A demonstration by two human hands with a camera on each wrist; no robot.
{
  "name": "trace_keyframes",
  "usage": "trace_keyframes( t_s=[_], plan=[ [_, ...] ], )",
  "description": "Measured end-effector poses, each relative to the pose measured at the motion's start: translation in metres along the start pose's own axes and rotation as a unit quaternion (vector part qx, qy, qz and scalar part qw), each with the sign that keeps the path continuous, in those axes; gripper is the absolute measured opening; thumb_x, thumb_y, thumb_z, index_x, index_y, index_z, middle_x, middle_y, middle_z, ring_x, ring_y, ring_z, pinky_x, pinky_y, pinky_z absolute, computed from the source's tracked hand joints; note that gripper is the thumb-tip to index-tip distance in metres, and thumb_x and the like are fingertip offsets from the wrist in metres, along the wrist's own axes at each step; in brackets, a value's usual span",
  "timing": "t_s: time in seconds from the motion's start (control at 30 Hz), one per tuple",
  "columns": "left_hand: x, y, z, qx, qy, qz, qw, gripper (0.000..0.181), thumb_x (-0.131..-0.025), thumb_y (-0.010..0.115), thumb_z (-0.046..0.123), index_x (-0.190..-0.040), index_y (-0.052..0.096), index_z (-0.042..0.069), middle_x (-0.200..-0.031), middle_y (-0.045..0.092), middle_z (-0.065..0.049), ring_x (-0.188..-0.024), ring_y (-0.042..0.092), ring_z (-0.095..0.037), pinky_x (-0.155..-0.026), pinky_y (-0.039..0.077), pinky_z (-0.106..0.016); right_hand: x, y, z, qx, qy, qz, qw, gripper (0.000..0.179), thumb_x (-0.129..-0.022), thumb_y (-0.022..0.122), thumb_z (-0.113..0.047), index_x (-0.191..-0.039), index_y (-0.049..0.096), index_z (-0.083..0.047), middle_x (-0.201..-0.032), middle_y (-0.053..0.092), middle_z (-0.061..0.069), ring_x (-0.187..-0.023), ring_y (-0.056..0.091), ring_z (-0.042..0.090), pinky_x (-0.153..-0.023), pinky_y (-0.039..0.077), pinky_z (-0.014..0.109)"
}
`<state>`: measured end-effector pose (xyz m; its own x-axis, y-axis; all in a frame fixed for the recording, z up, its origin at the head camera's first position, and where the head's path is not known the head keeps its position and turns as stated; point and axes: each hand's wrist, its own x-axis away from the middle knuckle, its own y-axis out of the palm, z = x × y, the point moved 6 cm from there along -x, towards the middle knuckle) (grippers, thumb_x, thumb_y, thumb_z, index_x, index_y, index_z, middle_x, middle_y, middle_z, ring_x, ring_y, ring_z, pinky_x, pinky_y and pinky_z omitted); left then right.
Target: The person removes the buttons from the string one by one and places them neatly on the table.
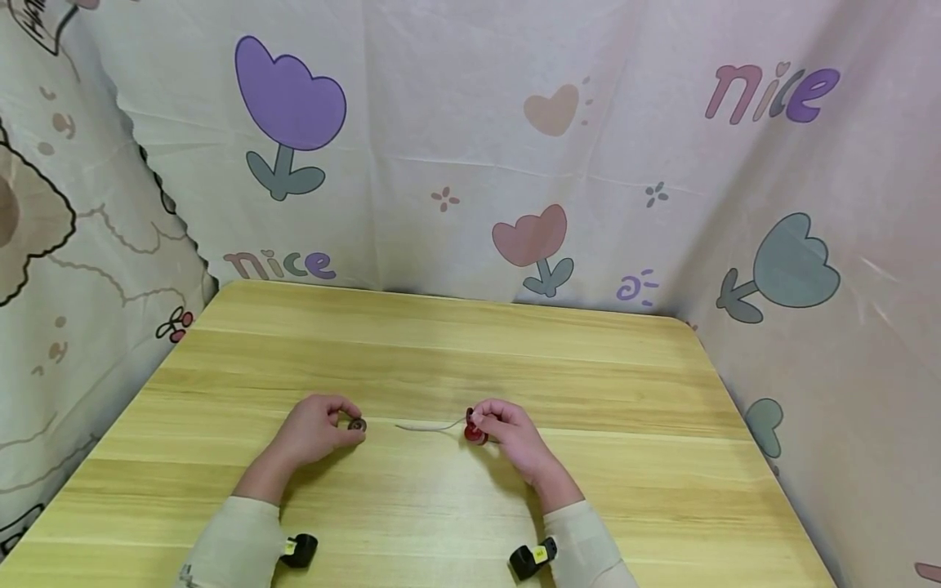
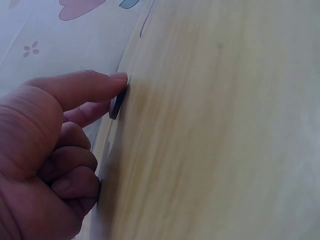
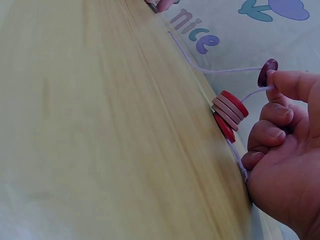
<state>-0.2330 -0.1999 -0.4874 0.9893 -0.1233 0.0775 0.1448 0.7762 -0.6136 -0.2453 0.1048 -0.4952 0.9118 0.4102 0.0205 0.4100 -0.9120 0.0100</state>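
Between thumb and index finger, my left hand (image 1: 309, 431) pinches a dark round button (image 1: 357, 425); it shows edge-on as a thin disc (image 2: 118, 103) in the left wrist view. My right hand (image 1: 517, 441) pinches a dark red button (image 3: 268, 72), which has a pale string (image 3: 227, 71) running through it. Below it, several red and pink buttons (image 3: 230, 110) sit bunched on the same string near the tabletop. The string's loose end points left, toward my left hand, apart from the dark button. The right fingertips are partly hidden behind the thumb.
A wooden table (image 1: 412, 351) lies under both hands. A patterned cloth (image 1: 441, 106) hangs behind it and along the sides. Small black devices, one by the left sleeve (image 1: 235, 539) and one by the right sleeve (image 1: 584, 539), sit at the wrists.
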Motion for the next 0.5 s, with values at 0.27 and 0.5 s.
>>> trace_keyframes(
  t_s=[0.27,0.5],
  plan=[
    [-0.001,0.0,0.005,-0.012,0.012,0.002,0.9999,0.028,-0.078,0.086,0.02,-0.1,0.072,0.009,-0.06,0.036,0.002,-0.053,0.033,-0.015,-0.055,0.032,-0.032,0.0,0.0,-0.001,-0.001,-0.001,-0.003,1.0,0.024,-0.1,0.059,-0.012,-0.102,0.061,0.012,-0.096,0.065,0.016,-0.087,0.061,0.022,-0.082,0.05,0.037],
    [-0.005,0.005,0.015,-0.005,0.026,-0.008,0.9996,0.029,-0.078,0.084,0.016,-0.102,0.072,0.006,-0.059,0.033,0.003,-0.052,0.03,-0.012,-0.054,0.034,-0.03,0.001,0.0,0.0,-0.003,0.0,-0.003,1.0,0.024,-0.1,0.058,-0.011,-0.101,0.06,0.013,-0.095,0.064,0.015,-0.086,0.06,0.023,-0.08,0.05,0.036]
  ],
)
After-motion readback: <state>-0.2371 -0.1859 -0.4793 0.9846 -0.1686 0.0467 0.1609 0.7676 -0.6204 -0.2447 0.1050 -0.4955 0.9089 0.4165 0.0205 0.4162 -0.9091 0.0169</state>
